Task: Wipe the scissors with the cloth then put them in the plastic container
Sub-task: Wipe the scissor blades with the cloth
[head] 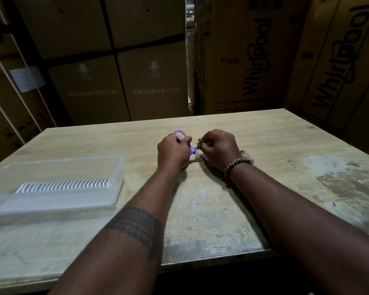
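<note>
My left hand (pixel 173 152) grips the purple-handled scissors (pixel 180 135) at the middle of the wooden table (pixel 285 145); one handle loop sticks out above my fingers. Right beside it, my right hand (pixel 218 149) holds a small brownish cloth (pixel 200 142) bunched around the blades, which are mostly hidden. A bit of cloth also pokes out behind my right wrist. The clear plastic container (pixel 77 165) with a white slotted insert lies open at the table's left side, apart from both hands.
Tall cardboard boxes (pixel 243 60) stand close behind the table's far edge. The table's near edge runs just below my forearms. The tabletop is worn and stained at the right (pixel 339 184) and front.
</note>
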{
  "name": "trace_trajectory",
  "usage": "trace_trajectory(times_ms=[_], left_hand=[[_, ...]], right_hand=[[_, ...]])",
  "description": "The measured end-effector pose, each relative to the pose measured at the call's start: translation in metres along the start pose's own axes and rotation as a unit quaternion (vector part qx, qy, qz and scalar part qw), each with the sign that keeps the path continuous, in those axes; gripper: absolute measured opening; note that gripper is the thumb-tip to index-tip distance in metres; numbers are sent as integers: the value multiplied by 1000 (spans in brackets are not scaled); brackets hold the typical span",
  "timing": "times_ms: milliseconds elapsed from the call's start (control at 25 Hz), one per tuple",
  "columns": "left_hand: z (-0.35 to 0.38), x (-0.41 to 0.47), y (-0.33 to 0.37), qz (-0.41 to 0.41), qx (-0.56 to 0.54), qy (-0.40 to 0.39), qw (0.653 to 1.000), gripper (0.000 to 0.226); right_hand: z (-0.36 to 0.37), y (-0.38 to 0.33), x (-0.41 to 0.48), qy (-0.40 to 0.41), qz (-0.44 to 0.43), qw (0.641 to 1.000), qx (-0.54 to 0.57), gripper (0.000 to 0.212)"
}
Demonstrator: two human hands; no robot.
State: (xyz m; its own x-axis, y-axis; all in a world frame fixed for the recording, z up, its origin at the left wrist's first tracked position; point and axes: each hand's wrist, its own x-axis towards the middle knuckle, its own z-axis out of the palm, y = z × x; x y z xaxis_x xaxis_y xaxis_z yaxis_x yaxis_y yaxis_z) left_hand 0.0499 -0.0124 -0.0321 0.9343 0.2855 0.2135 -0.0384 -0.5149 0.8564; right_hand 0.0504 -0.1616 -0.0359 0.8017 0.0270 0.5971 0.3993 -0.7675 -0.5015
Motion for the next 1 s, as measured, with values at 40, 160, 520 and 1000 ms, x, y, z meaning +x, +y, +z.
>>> trace_trajectory(times_ms=[40, 160, 520, 1000], left_hand=[[0, -1, 0, 0, 0, 0, 1000, 32], [1, -3, 0, 4, -5, 0, 1000, 33], [-1, -5, 2, 2, -8, -5, 1000, 32], [-5, -4, 0, -16, -61, 16, 998, 37]], right_hand=[[-2, 2, 2, 14, 20, 1000, -6, 10], [-5, 1, -5, 7, -6, 1000, 6, 10], [-1, -2, -5, 15, -12, 1000, 8, 9], [8, -9, -5, 21, -73, 997, 33, 7]])
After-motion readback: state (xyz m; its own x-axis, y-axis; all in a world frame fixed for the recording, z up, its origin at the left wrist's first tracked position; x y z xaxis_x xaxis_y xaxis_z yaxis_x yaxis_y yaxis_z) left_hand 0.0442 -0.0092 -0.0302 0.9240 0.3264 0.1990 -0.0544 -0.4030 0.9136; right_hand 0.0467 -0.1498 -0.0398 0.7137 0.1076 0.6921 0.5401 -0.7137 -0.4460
